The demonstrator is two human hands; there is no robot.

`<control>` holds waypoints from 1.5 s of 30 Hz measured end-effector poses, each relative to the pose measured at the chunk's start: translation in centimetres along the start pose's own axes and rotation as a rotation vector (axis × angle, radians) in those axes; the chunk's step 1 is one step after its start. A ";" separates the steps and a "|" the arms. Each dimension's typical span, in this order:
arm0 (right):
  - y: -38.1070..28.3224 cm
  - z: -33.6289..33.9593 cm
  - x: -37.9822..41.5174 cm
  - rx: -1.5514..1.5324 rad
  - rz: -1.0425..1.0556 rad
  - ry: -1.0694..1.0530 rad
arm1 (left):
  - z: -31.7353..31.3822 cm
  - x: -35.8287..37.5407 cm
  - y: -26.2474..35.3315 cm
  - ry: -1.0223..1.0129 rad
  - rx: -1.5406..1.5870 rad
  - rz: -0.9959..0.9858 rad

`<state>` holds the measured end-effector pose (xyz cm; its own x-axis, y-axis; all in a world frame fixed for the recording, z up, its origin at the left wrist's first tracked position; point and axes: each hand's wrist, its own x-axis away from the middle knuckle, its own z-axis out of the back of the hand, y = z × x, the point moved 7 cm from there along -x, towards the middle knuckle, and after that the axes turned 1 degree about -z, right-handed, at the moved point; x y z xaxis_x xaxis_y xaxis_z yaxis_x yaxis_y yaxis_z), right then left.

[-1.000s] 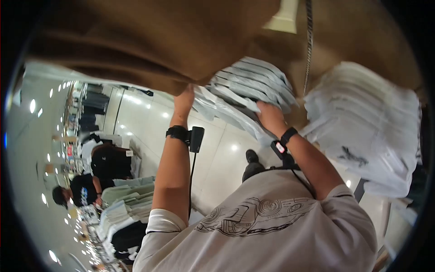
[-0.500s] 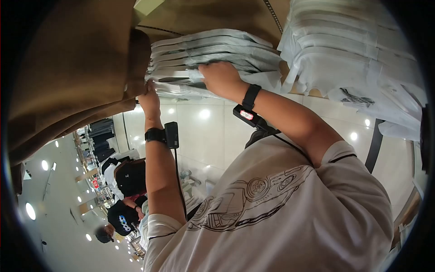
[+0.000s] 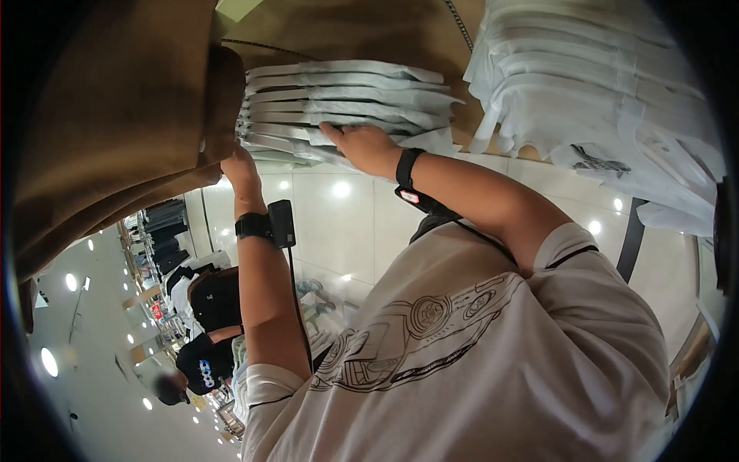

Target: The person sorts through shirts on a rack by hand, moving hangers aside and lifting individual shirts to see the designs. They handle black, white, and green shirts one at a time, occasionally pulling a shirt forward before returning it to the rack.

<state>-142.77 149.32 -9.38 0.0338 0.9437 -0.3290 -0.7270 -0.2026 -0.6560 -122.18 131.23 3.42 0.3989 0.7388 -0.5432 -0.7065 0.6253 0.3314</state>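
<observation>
While the right hand [image 3: 368, 150] touches white shirts [image 3: 350, 95] at twelve o'clock, left hand [image 3: 242, 165] at ten, both finger grips are unclear; likely soft, light cloth, best edge-held.

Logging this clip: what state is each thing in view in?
Pale garments: layered in a row
Right hand: touching the pale garments
Brown cloth: in loose folds
Left hand: by the brown cloth, grip unclear
Left wristband: fastened
Ceiling light: lit
</observation>
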 end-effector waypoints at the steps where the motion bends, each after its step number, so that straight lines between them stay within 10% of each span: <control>1: 0.1 -0.5 0.2 -0.070 -0.006 -0.010 | -0.3 0.0 0.5 0.003 0.216 0.110; 6: 0.7 -1.0 0.5 -0.221 -0.089 -0.171 | -0.7 -0.4 3.8 -0.169 -0.008 -0.054; 8: 1.0 -1.7 1.0 -0.239 -0.117 -0.169 | -1.4 0.3 4.6 -0.214 0.268 0.179; 20: 3.7 2.4 2.6 -0.140 -0.124 -0.415 | -3.2 1.2 9.4 0.026 0.159 -0.012; 26: 5.7 4.5 2.4 -0.254 -0.099 -0.343 | -2.2 1.5 10.4 0.008 0.131 0.007; 29: 5.9 7.7 0.8 -0.385 -0.184 0.042 | -2.3 2.0 8.5 0.076 0.090 0.030; 45: 6.3 4.0 -1.4 -0.425 -0.234 -0.336 | -2.0 3.0 8.0 0.105 0.111 0.240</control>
<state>-150.15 147.81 -10.36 -0.1092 0.9930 0.0449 -0.3854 -0.0007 -0.9228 -127.77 137.92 2.88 0.1609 0.8425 -0.5140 -0.7027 0.4635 0.5398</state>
